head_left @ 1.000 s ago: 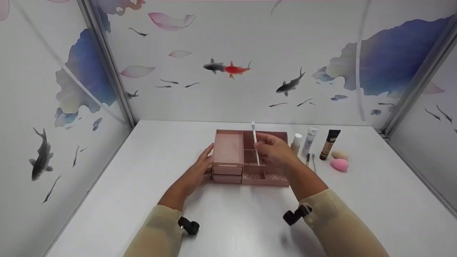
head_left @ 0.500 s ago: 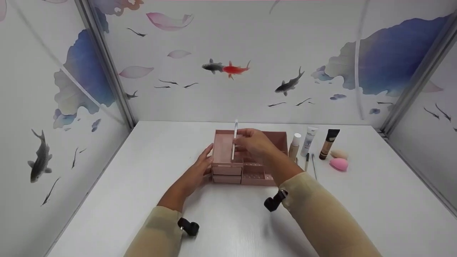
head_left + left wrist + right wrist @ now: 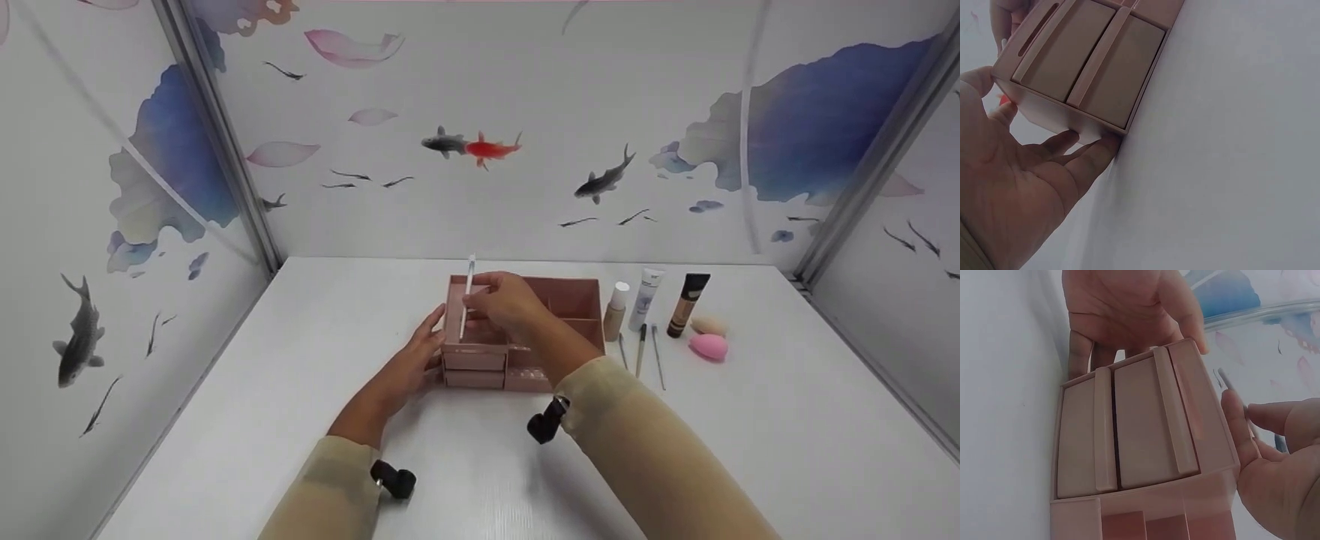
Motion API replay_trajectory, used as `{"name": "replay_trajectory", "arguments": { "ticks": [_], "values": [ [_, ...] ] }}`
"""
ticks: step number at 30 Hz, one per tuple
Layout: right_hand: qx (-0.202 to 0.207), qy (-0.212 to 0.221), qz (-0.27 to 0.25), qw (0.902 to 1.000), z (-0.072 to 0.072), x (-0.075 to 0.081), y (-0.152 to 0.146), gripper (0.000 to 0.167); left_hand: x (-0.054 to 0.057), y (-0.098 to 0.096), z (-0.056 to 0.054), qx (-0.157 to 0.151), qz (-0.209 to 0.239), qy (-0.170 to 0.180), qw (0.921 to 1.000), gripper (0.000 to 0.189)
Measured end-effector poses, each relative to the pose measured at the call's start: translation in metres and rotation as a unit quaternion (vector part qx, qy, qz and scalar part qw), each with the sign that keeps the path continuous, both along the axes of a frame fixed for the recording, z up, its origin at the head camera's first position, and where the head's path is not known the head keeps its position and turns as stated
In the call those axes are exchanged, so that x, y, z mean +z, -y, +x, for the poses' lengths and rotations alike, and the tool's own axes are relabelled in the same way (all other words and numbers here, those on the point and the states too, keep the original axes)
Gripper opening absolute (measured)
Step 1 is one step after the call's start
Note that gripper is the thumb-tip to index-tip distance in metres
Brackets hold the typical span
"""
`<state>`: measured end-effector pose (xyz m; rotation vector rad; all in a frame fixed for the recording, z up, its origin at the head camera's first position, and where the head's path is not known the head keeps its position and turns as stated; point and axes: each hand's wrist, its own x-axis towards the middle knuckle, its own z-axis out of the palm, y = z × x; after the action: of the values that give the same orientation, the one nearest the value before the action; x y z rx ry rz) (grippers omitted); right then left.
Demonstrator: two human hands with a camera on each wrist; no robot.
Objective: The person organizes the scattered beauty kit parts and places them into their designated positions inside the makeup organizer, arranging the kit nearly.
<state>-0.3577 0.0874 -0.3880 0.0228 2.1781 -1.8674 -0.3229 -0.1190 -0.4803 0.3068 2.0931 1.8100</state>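
Note:
A pink cosmetics organizer (image 3: 474, 361) stands on the white table, with two drawers at its lower left and open compartments on the right. My left hand (image 3: 405, 367) rests along its left side; in the left wrist view the fingertips (image 3: 1103, 147) press the side wall near the drawers (image 3: 1123, 67). Over the organizer's top left tray (image 3: 454, 319), my right hand (image 3: 510, 304) pinches a slim white stick (image 3: 469, 281), held nearly upright between thumb and fingers. The right wrist view shows the stick (image 3: 1224, 378) rising above the fingers, its lower part mostly hidden by the hand.
Right of the organizer stand a bottle with a white cap (image 3: 615, 311), a white tube (image 3: 645, 300) and a black-capped tan tube (image 3: 688, 306). Several thin brushes (image 3: 641, 351) lie before them. A pink sponge (image 3: 709, 347) and a beige sponge (image 3: 709, 325) lie farther right.
My right hand has carried the white stick leftward, from over the middle compartments to over the top left tray. The left hand has stayed at the organizer's side.

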Motion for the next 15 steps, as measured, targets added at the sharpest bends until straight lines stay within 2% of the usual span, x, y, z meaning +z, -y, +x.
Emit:
{"name": "replay_trajectory", "arguments": {
  "ticks": [3, 8, 15],
  "values": [
    [-0.004, 0.0, 0.04, 0.9992, -0.001, 0.0004, 0.005, 0.049, 0.0007, -0.0003, -0.0005, -0.003, 0.004, 0.002, 1.0, 0.055],
    [0.013, -0.017, 0.091, 0.9956, -0.0034, -0.001, 0.0094, 0.052, 0.0014, -0.0001, 0.0007, -0.004, 0.006, -0.002, 1.0, 0.055],
    [0.025, -0.022, 0.105, 0.9939, -0.0044, -0.0028, 0.0084, 0.053, 0.0011, 0.0002, 0.0027, -0.007, 0.005, -0.008, 0.9999, 0.052]
  ]
}}
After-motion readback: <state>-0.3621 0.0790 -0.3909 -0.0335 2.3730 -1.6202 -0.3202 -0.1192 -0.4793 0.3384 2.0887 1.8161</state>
